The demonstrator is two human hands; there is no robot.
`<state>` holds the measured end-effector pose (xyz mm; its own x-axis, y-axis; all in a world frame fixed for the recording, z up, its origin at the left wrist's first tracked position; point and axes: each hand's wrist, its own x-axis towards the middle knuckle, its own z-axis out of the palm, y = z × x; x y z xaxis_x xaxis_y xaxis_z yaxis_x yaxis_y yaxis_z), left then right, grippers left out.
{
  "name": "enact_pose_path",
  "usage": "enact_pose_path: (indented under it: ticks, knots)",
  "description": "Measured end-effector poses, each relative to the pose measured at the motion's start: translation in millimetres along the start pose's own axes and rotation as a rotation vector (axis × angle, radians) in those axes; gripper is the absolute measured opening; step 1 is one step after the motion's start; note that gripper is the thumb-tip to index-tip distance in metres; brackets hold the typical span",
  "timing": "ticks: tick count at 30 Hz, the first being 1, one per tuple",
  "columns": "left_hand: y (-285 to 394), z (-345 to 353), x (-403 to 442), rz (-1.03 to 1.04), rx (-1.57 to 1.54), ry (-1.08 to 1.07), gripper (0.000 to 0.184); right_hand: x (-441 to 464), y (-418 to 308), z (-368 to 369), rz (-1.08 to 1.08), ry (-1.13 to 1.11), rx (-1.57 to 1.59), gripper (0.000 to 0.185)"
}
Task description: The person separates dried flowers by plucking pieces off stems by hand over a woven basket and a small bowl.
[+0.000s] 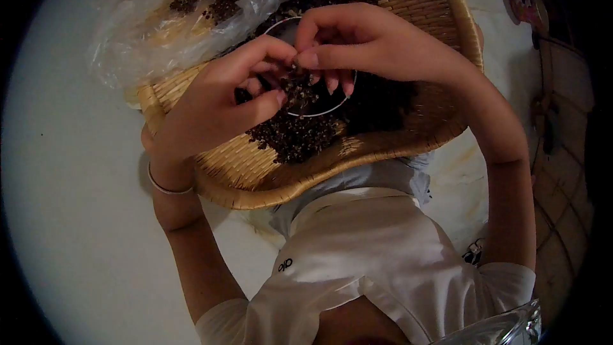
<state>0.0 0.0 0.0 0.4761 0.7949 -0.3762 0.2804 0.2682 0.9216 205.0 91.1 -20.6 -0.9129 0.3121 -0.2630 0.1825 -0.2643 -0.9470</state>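
A wicker basket (pixel 242 188) lies across my lap with dark dried clusters (pixel 300 137) heaped in it. Among them sits a round container with a white rim (pixel 316 115), partly hidden by my hands. Over that rim my left hand (pixel 223 92) holds a small dark cluster (pixel 300 89) between thumb and fingers. My right hand (pixel 348 41) pinches at the top of the same cluster, thumb and forefinger together, its other fingers curled above the container.
A clear plastic bag (pixel 147 45) with more dark clusters inside rests on the basket's far left edge. At the upper right stands a reddish spool-like object (pixel 527 9). Tiled floor (pixel 562 198) shows along the right side.
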Motion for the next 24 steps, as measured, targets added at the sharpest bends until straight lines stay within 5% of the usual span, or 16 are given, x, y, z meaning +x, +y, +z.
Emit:
enact_pose_path:
  ticks: [15, 18, 20, 24]
  knots:
    - [3.3, 0.5, 1.1, 0.059, -0.082, 0.061, 0.030, 0.5, -0.9, -5.1, 0.008, -0.007, 0.052, 0.022]
    - [0.9, 0.3, 1.0, 0.081, -0.026, 0.088, 0.030, -1.2, 3.1, -5.3, -0.055, 0.059, -0.042, 0.022]
    - [-0.8, -0.6, 0.6, 0.092, -0.035, 0.116, 0.030, -3.4, -1.9, -5.9, -0.187, 0.090, -0.565, 0.021]
    - [0.1, -1.8, 0.7, 0.092, 0.007, 0.124, 0.030, 2.7, 10.8, -9.9, -0.412, 0.178, -0.608, 0.019]
